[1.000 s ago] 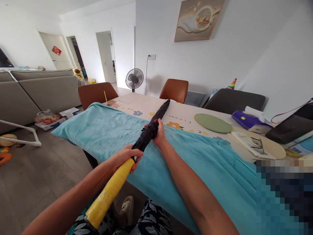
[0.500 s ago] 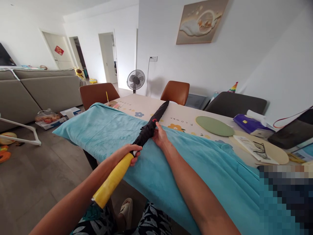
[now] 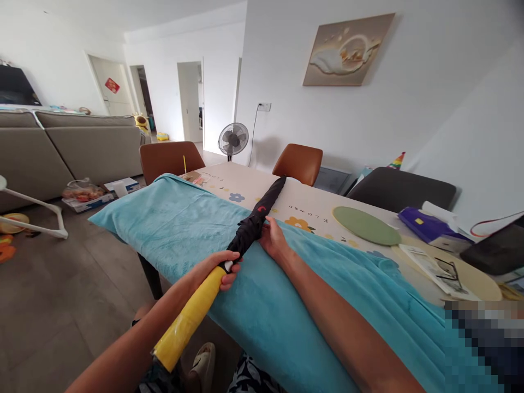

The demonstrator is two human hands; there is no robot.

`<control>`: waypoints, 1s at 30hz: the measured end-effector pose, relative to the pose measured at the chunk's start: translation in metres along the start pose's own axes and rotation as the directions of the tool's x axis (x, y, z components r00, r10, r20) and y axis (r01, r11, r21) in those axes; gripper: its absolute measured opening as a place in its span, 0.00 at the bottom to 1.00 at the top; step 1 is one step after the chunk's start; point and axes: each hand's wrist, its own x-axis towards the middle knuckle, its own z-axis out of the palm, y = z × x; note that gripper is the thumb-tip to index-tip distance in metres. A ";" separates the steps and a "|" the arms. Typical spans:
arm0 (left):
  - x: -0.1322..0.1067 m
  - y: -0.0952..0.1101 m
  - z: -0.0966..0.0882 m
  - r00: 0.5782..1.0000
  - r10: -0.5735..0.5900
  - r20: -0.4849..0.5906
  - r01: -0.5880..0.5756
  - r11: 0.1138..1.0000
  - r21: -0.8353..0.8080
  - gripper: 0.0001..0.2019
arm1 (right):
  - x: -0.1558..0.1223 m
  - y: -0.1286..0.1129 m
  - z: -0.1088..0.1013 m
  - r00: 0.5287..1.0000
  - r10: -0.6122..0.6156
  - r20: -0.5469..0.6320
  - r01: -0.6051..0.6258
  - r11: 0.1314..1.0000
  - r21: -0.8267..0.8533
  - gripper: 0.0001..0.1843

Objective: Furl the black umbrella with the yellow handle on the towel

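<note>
Across the blue cloth [image 3: 176,218] on the bench [image 3: 248,177] slants a furled black umbrella [image 3: 251,225], its tip towards the far edge; the left hand [image 3: 219,267] wraps tightly around it, just where the yellow handle [image 3: 188,319] meets the black part; beside the umbrella's middle, the right hand [image 3: 275,240] is loosely parted, thumb and fingers touching the folds.

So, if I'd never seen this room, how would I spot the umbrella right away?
Find the pale table partly covered by a turquoise blanket. Slanting over the blanket, with the person's left hand wrapped around it, is the long closed umbrella. Its black fabric and thick yellow handle set it apart from the blanket and the flat green mat.
</note>
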 end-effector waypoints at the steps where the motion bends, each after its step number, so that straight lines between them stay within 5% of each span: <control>1: 0.000 0.000 0.000 1.000 0.002 -0.008 -0.002 1.000 0.012 0.08 | 0.000 0.000 0.001 1.000 -0.009 -0.018 0.009 1.000 -0.004 0.14; 9: -0.008 -0.003 0.017 0.987 0.003 -0.158 0.021 0.989 0.144 0.15 | -0.001 -0.008 0.002 0.999 0.013 -0.033 -0.016 0.995 -0.099 0.12; 14: -0.006 -0.005 0.023 0.959 0.116 -0.260 -0.065 0.979 0.195 0.10 | 0.000 -0.014 -0.005 0.999 0.044 -0.012 -0.045 0.990 -0.135 0.11; 24: -0.005 -0.012 0.028 0.956 0.178 -0.234 -0.116 0.960 0.254 0.14 | -0.002 -0.039 -0.010 0.995 0.051 -0.084 -0.078 0.932 -0.355 0.06; 30: -0.009 -0.008 0.024 0.980 0.093 -0.174 -0.080 0.994 0.080 0.12 | 0.001 -0.035 -0.013 0.995 0.013 -0.099 -0.048 0.930 -0.364 0.07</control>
